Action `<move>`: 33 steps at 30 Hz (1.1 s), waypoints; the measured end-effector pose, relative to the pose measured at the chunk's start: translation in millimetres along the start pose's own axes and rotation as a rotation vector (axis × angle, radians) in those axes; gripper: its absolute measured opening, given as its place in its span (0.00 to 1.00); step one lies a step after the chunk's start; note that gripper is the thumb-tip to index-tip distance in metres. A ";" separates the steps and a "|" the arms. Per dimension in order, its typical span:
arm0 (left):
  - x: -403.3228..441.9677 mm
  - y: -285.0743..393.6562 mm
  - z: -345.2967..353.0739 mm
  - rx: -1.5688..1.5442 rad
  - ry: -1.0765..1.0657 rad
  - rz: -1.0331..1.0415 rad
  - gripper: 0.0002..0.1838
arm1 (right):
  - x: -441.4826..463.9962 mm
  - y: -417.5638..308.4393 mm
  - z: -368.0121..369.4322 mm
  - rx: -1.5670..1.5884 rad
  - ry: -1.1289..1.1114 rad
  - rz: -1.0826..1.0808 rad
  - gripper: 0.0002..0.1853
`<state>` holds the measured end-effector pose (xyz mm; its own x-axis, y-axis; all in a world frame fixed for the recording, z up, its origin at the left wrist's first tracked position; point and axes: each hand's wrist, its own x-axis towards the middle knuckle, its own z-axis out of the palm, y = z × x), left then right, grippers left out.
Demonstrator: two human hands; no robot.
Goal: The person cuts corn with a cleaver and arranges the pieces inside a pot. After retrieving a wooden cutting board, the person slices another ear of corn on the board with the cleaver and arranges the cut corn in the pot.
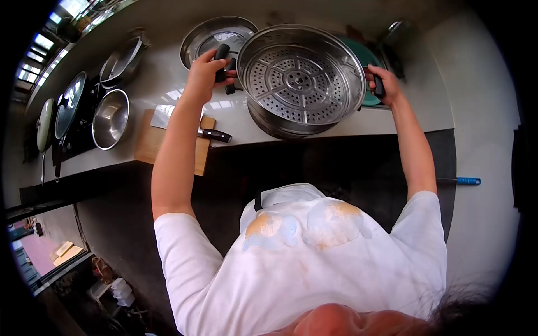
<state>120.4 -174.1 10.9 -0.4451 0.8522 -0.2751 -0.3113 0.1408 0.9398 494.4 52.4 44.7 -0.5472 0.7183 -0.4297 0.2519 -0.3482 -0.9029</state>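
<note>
My left hand (207, 74) is closed around a black side handle of a round steel steamer basket (300, 78). On the other side, my right hand (385, 85) grips the opposite black handle. The basket has a bottom full of holes with nothing lying on it. It tilts toward me, over a steel pot (269, 124) near the counter's front edge. Whether basket and pot touch is hard to tell. Behind my left hand lies another round steel piece (196, 38), partly hidden by the basket.
A cleaver (216, 135) lies on a wooden cutting board (144, 137) under my left forearm. To the left are a steel bowl (111, 119), a lidded pan (70, 105) and a wok (121, 60). A green basin (358, 51) stands behind the basket, near a faucet (392, 28).
</note>
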 end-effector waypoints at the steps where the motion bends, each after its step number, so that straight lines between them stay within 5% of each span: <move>1: -0.3 -3.3 -2.5 -0.059 -0.020 0.003 0.24 | 6.6 1.9 -5.6 0.012 0.015 0.014 0.16; 9: -0.4 -1.4 7.2 -0.096 -0.024 0.042 0.27 | 6.3 14.1 -11.6 0.064 0.026 -0.004 0.15; 17: -32.5 82.2 77.4 0.006 -0.266 0.486 0.25 | -135.0 70.0 -9.6 0.358 0.161 -0.184 0.14; 22: -50.7 33.9 155.8 0.169 -0.584 0.314 0.27 | -278.4 200.3 42.6 0.737 0.398 -0.144 0.17; 27: -130.3 -61.2 255.9 0.309 -1.099 0.066 0.25 | -437.8 329.7 153.2 1.036 0.935 -0.348 0.17; 29: -55.2 -11.5 271.3 0.194 -1.228 -0.139 0.27 | -398.4 247.4 193.5 1.013 1.150 -0.349 0.16; 33: -51.5 -9.1 293.8 0.288 -1.353 -0.229 0.27 | -385.2 246.5 256.6 1.237 1.400 -0.453 0.14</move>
<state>392.8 -71.3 76.0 0.7866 0.5921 -0.1753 -0.0115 0.2978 0.9546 562.4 -464.7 -9.9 0.6953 0.5445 -0.4692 -0.6711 0.2579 -0.6951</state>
